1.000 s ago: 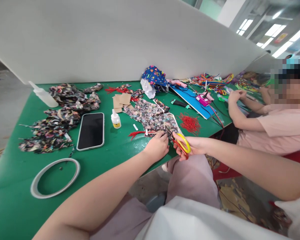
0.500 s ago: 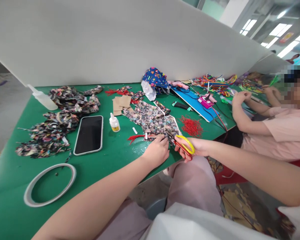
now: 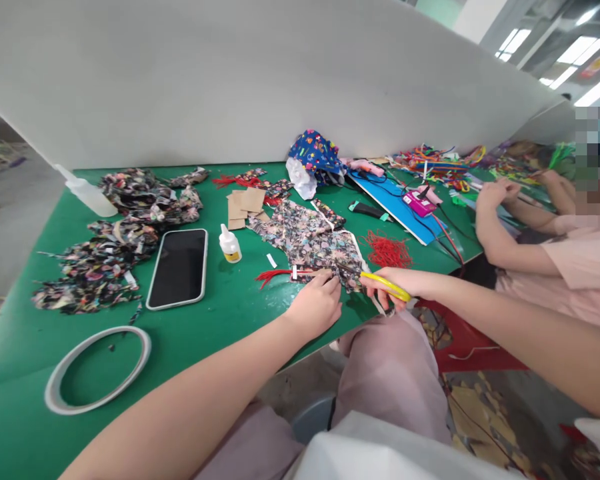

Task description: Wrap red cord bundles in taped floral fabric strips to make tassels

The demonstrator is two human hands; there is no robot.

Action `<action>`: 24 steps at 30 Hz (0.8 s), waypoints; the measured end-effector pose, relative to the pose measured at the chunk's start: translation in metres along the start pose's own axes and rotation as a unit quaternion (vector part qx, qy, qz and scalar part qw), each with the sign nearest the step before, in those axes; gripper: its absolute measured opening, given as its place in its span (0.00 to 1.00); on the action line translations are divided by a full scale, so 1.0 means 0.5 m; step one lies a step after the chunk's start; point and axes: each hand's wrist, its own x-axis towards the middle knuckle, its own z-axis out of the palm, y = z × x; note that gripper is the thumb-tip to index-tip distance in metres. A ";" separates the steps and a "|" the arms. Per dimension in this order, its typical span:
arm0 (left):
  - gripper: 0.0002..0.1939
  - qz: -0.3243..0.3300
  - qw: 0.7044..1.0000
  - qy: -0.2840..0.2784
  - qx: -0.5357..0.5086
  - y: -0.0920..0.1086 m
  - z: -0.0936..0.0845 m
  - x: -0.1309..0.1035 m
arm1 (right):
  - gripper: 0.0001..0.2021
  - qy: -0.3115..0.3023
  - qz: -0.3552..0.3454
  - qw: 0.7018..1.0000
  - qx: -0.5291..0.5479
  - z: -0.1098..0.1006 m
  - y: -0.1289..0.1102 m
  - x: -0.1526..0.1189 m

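My left hand (image 3: 316, 301) presses down on a narrow strip of floral cloth (image 3: 304, 274) near the table's front edge, its fingers bent over the strip. Red threads (image 3: 273, 275) stick out of the strip's left end, beside a small white tag. My right hand (image 3: 384, 287) is closed around the yellow-handled scissors (image 3: 391, 286), whose blades point left and lie at the cloth just right of my left fingers. A larger piece of floral cloth (image 3: 310, 233) spreads behind both hands.
Around the work lie a glue bottle (image 3: 229, 245), a phone (image 3: 179, 269), a tape roll (image 3: 55, 393), brown card pieces (image 3: 245, 203), red threads (image 3: 387, 250), a cutter (image 3: 370, 212) and a blue board (image 3: 397, 207). Floral scraps are at left. Another person sits at right.
My right hand has moved slightly right and turned the scissors, so their handles lie flatter. My left hand stays on the strip. The view has shifted a little.
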 end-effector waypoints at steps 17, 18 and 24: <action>0.22 -0.034 0.999 -0.033 0.013 0.073 -0.028 -0.004 | 0.26 -0.053 -0.141 0.959 -0.239 -0.110 0.018 0.058; 0.21 -0.060 0.997 -0.036 0.021 0.066 -0.032 0.005 | 0.27 -0.059 -0.143 0.960 -0.235 -0.113 0.017 0.058; 0.21 -0.160 0.983 -0.084 0.043 0.052 -0.033 0.048 | 0.29 -0.052 -0.169 0.946 -0.272 -0.127 0.007 0.051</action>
